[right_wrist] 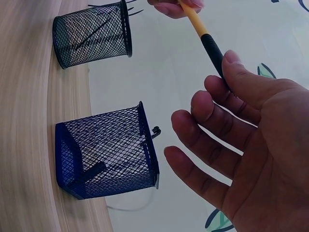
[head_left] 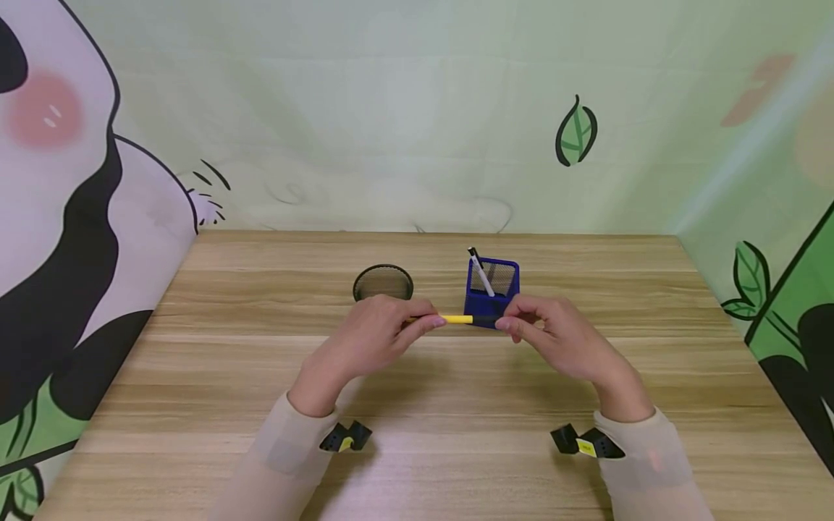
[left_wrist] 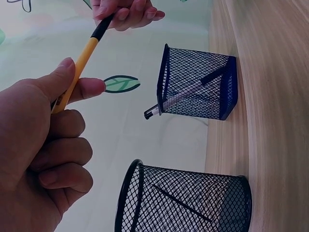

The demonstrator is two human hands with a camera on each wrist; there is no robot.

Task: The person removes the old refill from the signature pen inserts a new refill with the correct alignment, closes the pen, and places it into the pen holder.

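Note:
A yellow pen [head_left: 458, 319] with a black end section is held level between both hands above the table. My left hand [head_left: 373, 336] pinches its yellow barrel between thumb and index finger, the other fingers curled in the left wrist view. At the black end [right_wrist: 212, 52], my right hand [head_left: 565, 340] pinches with thumb and index finger, its other fingers loosely bent. Behind the right hand stands a blue square mesh pen holder [head_left: 477, 307], with a white pen with a black end [head_left: 482, 275] leaning inside. A black round mesh pen holder [head_left: 383, 281] stands behind the left hand, partly hidden by it.
The wood-grain table [head_left: 456, 449] runs back to a printed backdrop [head_left: 365, 130] with panda and leaf drawings. Small black devices with yellow labels [head_left: 346, 438] are worn at both sleeve cuffs.

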